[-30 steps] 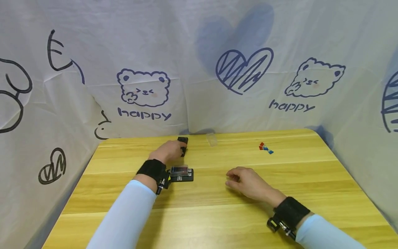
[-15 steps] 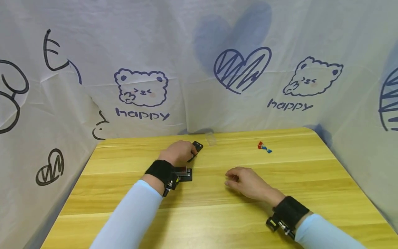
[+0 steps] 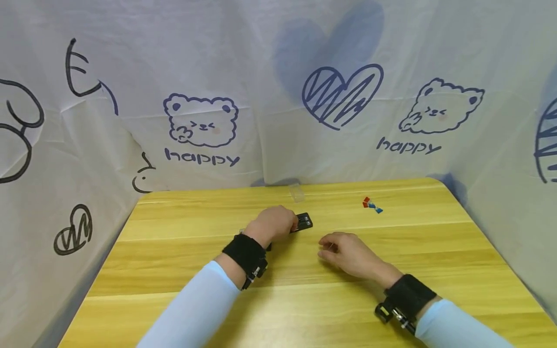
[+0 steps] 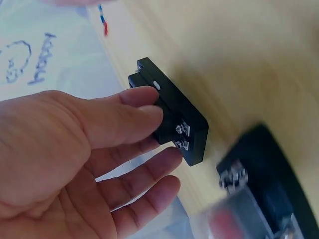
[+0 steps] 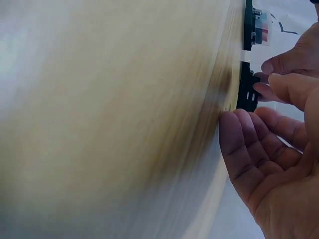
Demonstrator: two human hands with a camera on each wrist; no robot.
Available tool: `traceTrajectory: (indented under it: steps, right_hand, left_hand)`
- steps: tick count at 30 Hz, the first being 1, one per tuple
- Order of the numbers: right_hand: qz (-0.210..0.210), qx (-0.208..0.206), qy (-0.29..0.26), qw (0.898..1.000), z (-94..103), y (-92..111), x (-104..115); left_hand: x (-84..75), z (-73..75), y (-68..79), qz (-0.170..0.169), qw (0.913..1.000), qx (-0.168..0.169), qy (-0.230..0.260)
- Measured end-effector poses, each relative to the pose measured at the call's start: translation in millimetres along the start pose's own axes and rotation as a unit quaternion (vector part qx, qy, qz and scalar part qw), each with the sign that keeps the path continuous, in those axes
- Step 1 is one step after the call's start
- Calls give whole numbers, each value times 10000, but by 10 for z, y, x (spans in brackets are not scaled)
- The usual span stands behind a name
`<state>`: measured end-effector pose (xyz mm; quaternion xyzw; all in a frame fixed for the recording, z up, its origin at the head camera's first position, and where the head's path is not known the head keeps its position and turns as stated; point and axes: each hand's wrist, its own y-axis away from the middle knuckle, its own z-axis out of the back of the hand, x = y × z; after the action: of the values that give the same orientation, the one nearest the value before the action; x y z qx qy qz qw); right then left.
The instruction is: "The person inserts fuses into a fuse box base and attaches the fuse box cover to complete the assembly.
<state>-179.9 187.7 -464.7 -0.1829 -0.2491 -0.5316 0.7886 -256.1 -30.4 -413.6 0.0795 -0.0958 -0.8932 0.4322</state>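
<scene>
My left hand [image 3: 275, 224] pinches a black fuse block [image 3: 304, 221] with metal screw terminals, left of the table's middle. In the left wrist view, thumb and index finger grip the raised middle of this fuse block [image 4: 192, 124], while the other fingers spread below it. A second fuse block [image 4: 274, 174], with a clear cover and something red inside, stands close by; the left hand and wrist mostly hide it in the head view. My right hand [image 3: 352, 255] rests with loosely curled fingers on the table, holding nothing, just right of the gripped block.
A clear plastic cover [image 3: 297, 193] lies at the table's back edge. Farther right are several small red and blue pieces [image 3: 372, 206], which look like blade fuses. White cloth [image 3: 278, 96] with drawings hangs behind the wooden table [image 3: 304, 309].
My left hand has carried the fuse block from the back of the table rightward and nearer, turning it from lengthwise to nearly crosswise. The right hand stays in place.
</scene>
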Motion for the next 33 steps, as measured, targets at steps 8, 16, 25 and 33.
traceTrajectory:
  steps: [8, 16, 25, 33]
  right_hand:
    - [-219, -608, 60, 9979, 34, 10, -51]
    - [-436, -257, 142, 9986, 26, 39, -69]
    - [-115, 137, 616, 9979, -12, 71, -43]
    - [-143, 61, 637, 9978, -47, 96, -57]
  left_hand:
    - [-219, -205, 137, -543, 9975, -364, 260]
    - [-345, -438, 404, -1047, 9834, -1098, 1000]
    - [-434, -667, 560, -818, 9660, -1596, 1861]
    - [-434, -775, 634, 330, 9591, -1494, 2380]
